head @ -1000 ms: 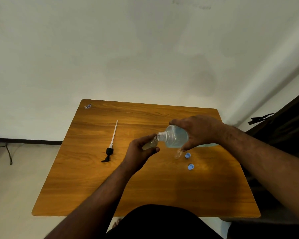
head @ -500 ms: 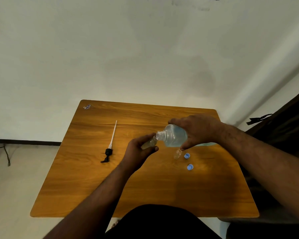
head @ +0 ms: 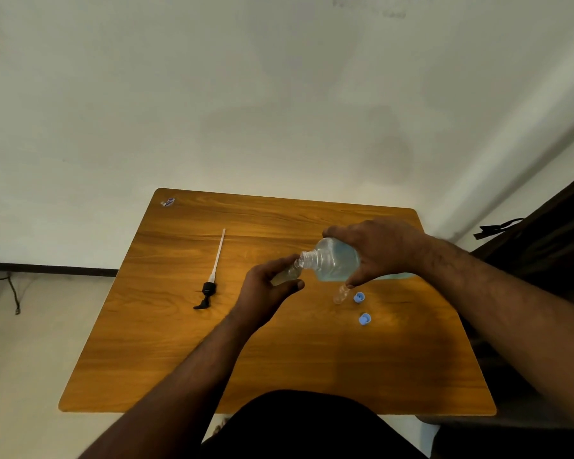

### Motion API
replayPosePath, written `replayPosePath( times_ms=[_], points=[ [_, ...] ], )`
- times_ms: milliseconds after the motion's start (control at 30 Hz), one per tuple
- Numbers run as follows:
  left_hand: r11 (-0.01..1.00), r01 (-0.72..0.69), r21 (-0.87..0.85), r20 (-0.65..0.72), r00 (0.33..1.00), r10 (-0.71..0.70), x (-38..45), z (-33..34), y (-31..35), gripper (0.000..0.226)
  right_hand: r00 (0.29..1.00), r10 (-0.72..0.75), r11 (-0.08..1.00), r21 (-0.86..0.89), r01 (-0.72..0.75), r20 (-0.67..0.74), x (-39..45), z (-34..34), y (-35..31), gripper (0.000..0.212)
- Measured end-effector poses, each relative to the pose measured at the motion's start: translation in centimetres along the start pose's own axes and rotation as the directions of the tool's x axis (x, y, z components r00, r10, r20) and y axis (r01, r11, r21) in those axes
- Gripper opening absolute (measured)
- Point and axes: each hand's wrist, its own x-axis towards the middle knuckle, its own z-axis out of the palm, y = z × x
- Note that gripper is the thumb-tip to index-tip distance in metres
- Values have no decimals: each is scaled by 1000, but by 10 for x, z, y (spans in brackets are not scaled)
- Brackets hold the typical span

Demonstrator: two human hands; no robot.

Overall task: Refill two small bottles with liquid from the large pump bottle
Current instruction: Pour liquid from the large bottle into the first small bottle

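Barely any change over the last second: pour pose holds, so the first fill is likely still running. Two blue caps (head: 364, 319) lie off, beside the second small bottle (head: 341, 294), still waiting on the table (head: 179, 359). Left hand (head: 265, 289) fingers wrap the first small bottle (head: 287, 276). Right hand (head: 378, 250) grips the tilted big bottle (head: 332, 263), mouth at the small neck. Pump (head: 211, 279) lies well left.
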Motion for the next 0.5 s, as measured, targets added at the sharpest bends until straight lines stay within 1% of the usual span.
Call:
replayPosePath(
  times_ms=[500],
  points=[
    [1000,5,-5,11,1000,-5,0,0,1,49,1000,-13,1000,9,13,-12,0,6,3,93]
  ],
)
